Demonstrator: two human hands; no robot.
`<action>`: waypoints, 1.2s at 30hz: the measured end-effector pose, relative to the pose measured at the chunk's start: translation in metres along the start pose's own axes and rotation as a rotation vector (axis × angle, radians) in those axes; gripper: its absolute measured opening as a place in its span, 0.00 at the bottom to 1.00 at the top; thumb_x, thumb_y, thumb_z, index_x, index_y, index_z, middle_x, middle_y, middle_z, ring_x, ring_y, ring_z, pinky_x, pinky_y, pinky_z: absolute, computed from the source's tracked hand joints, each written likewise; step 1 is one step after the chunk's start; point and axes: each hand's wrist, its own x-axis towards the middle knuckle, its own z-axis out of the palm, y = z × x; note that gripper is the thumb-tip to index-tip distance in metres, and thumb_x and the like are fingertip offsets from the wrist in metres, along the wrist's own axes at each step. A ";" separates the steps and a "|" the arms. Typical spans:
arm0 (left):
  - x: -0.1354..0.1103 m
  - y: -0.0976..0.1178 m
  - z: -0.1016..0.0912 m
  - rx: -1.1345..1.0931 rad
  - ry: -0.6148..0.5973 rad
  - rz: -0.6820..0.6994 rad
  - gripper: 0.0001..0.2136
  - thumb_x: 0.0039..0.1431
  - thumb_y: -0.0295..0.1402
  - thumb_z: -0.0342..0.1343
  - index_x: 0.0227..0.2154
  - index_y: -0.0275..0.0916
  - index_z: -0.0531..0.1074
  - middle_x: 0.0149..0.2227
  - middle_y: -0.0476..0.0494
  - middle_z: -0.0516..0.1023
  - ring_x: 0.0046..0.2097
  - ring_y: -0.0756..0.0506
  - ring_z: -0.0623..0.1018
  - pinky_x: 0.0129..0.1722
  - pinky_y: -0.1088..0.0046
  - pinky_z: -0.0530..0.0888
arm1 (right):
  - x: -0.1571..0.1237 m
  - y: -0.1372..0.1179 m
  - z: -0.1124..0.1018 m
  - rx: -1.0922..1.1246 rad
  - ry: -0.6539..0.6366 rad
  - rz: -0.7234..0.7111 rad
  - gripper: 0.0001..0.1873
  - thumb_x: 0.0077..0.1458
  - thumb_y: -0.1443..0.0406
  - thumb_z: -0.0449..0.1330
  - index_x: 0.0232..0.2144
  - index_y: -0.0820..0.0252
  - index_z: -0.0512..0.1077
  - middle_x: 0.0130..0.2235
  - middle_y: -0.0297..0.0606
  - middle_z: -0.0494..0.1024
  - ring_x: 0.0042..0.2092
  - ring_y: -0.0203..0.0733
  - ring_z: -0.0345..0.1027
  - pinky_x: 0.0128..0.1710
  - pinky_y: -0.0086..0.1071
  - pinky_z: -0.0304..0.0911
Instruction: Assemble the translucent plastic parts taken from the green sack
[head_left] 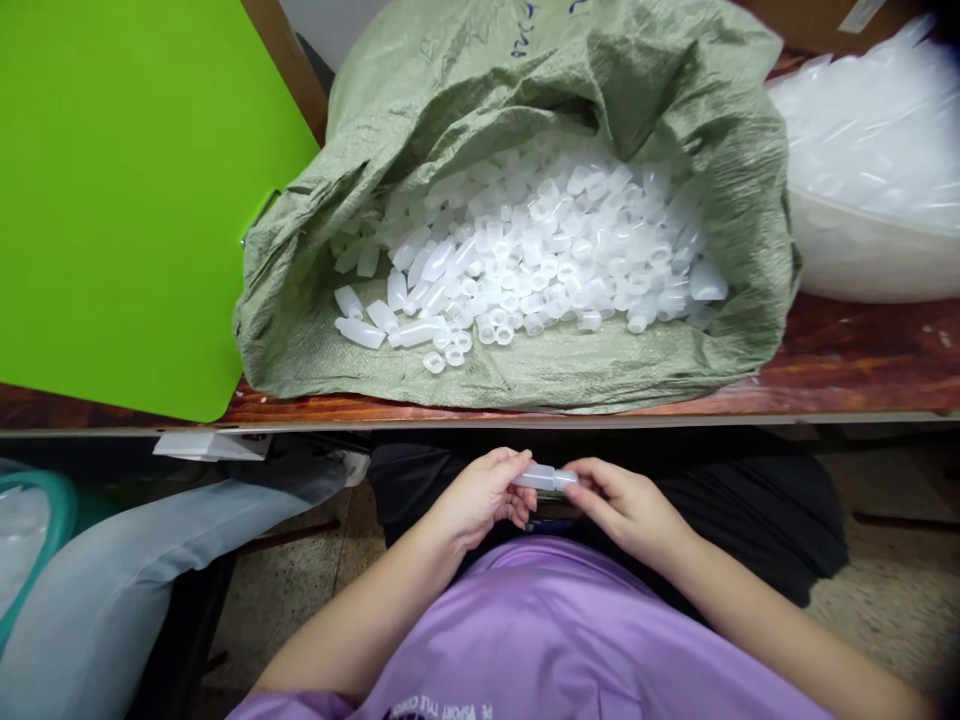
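Observation:
Above my lap, my left hand [487, 497] grips a small translucent white plastic bottle [537, 476] between thumb and fingers. At its right end is a short cap-like piece [565, 479], pinched by the fingers of my right hand [628, 503]. The two parts lie in line, end to end; whether they are fully pressed together I cannot tell. Beyond my hands, on the table, a green woven sack [585, 385] lies with its mouth towards me. Inside it is a heap of similar translucent plastic pieces [525, 270], some short and ring-ended, others longer.
A bright green board [135, 200] stands at the left of the sack. On the right sits a full clear plastic bag [870, 230]. The red-brown table edge [862, 400] runs across in front of me. At lower left are another person's grey-clad leg [120, 590] and a teal basin [64, 510].

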 end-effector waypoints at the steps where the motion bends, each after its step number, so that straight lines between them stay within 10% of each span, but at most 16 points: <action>1: 0.001 0.000 0.000 -0.001 -0.007 -0.002 0.16 0.51 0.45 0.56 0.31 0.36 0.63 0.18 0.51 0.70 0.17 0.54 0.67 0.17 0.81 0.65 | -0.001 0.000 0.001 0.029 -0.007 0.043 0.15 0.61 0.60 0.45 0.38 0.58 0.70 0.31 0.37 0.77 0.30 0.37 0.72 0.31 0.31 0.70; 9: 0.004 -0.004 0.001 -0.033 -0.013 -0.023 0.16 0.50 0.45 0.56 0.31 0.37 0.63 0.18 0.51 0.70 0.17 0.54 0.67 0.17 0.81 0.65 | 0.002 -0.001 0.005 0.026 0.000 0.086 0.17 0.61 0.58 0.44 0.35 0.60 0.69 0.29 0.37 0.76 0.30 0.38 0.72 0.31 0.32 0.70; 14: 0.005 -0.007 0.001 -0.053 0.013 -0.026 0.14 0.50 0.43 0.56 0.28 0.37 0.63 0.16 0.53 0.67 0.16 0.54 0.65 0.15 0.81 0.63 | 0.001 -0.003 0.006 -0.143 0.101 -0.210 0.11 0.56 0.62 0.53 0.41 0.59 0.68 0.38 0.43 0.75 0.38 0.42 0.70 0.39 0.37 0.68; 24: 0.012 -0.017 0.001 -0.055 0.083 0.059 0.17 0.50 0.45 0.57 0.32 0.37 0.60 0.17 0.53 0.68 0.18 0.53 0.68 0.20 0.79 0.66 | 0.013 0.005 0.021 0.303 0.047 0.185 0.16 0.55 0.55 0.53 0.37 0.61 0.70 0.31 0.37 0.75 0.30 0.37 0.70 0.29 0.31 0.68; 32: 0.035 -0.012 -0.003 0.014 0.081 -0.143 0.32 0.52 0.49 0.53 0.55 0.36 0.54 0.49 0.28 0.67 0.32 0.47 0.76 0.33 0.69 0.70 | 0.020 -0.028 -0.040 -0.373 0.095 -0.095 0.12 0.59 0.61 0.50 0.36 0.56 0.72 0.31 0.37 0.76 0.32 0.39 0.71 0.31 0.31 0.67; 36: 0.016 0.008 -0.002 0.299 -0.011 -0.128 0.31 0.53 0.44 0.55 0.57 0.37 0.56 0.53 0.30 0.66 0.43 0.45 0.74 0.39 0.69 0.69 | 0.056 -0.039 -0.075 -0.524 0.396 -0.160 0.12 0.58 0.62 0.50 0.36 0.59 0.72 0.33 0.42 0.74 0.38 0.45 0.69 0.39 0.38 0.65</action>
